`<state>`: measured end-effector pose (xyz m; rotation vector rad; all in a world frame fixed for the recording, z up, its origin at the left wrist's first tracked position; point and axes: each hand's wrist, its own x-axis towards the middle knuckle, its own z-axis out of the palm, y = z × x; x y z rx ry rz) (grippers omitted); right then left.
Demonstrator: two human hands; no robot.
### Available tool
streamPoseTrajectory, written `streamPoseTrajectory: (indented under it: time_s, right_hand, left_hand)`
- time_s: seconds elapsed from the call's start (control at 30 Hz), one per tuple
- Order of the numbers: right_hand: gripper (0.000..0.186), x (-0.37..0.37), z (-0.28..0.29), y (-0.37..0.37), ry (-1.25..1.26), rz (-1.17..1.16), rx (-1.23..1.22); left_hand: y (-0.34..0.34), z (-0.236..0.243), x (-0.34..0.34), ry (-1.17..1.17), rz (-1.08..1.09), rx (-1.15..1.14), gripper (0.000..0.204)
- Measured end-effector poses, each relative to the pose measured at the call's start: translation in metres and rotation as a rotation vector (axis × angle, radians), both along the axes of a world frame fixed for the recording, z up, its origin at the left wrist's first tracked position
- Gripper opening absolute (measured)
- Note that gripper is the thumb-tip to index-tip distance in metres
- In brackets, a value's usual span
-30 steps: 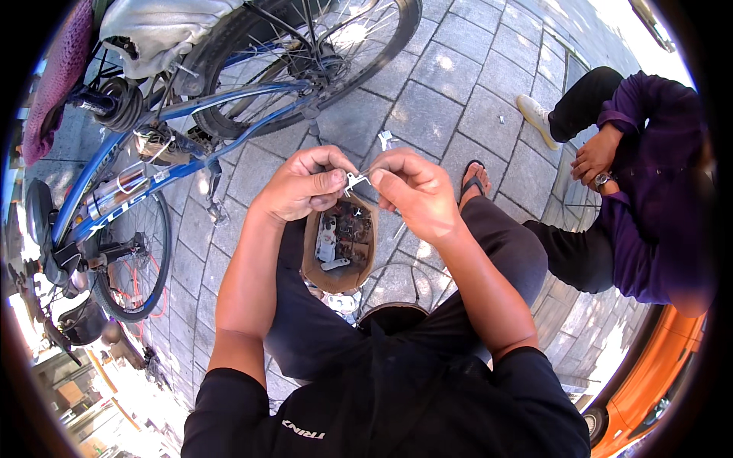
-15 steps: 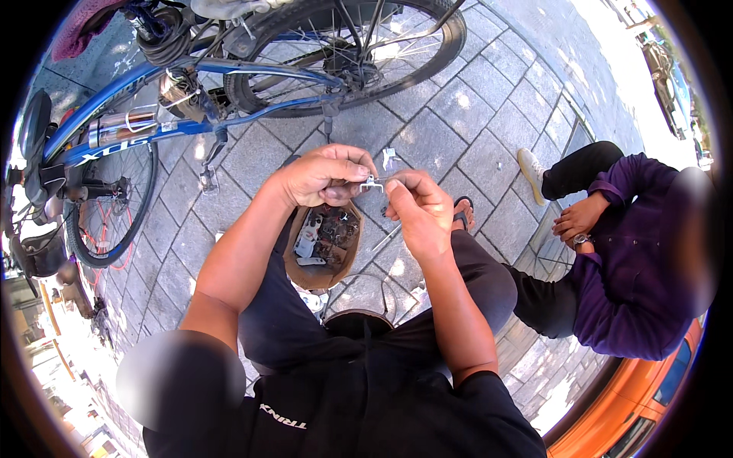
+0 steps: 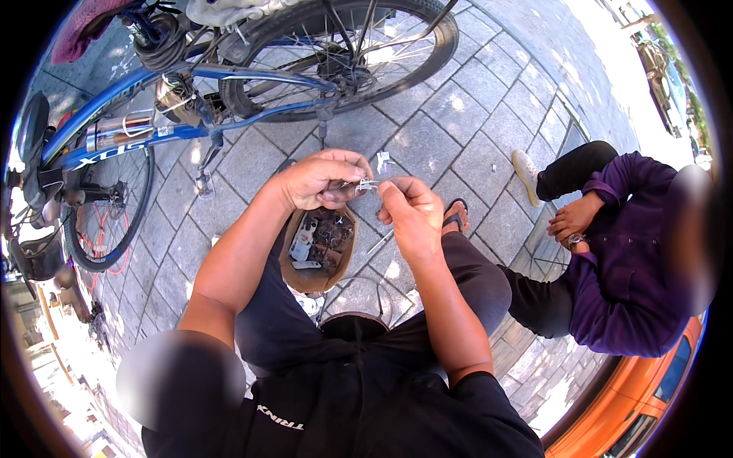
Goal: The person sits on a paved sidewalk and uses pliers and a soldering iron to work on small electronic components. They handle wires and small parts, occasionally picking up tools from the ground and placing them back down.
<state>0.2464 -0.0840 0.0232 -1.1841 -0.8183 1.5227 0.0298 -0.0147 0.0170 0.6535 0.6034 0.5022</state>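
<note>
Between my two hands is a small silver metal bracket [image 3: 367, 185] with thin prongs. The fingers of my left hand [image 3: 321, 181] pinch its left end. My right hand [image 3: 412, 216] is closed with thumb and forefinger at its right end; whether anything else is in those fingers is too small to tell. Below my left hand, by my left knee, stands an open cardboard box [image 3: 314, 285] holding several dark and whitish small parts. Past my fingertips a small white piece [image 3: 383, 161] lies on the paving.
A blue bicycle [image 3: 252, 114] stands across the far side and left, its wheel [image 3: 439, 47] beyond my hands. At the right a person in a purple jacket [image 3: 622, 259] sits with hands together. An orange vehicle [image 3: 611, 408] is behind them. A thin rod [image 3: 379, 240] lies beside the box.
The bracket has turned between my fingers: its prongs pointed down toward me before and now lie more sideways. The whole view has shifted slightly; both hands remain on the bracket.
</note>
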Motion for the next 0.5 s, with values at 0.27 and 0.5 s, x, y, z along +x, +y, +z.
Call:
streamPoseTrajectory:
  time_s: [0.27, 0.5]
  right_hand:
    - [0.017, 0.002, -0.004, 0.002, 0.282, -0.002, -0.234]
    - [0.016, 0.013, -0.003, 0.004, 0.315, 0.163, -0.277]
  left_hand:
    - [-0.002, 0.003, 0.005, 0.018, 0.031, 0.016, 0.016]
    - [-0.002, 0.004, 0.005, -0.007, 0.006, 0.020, 0.018]
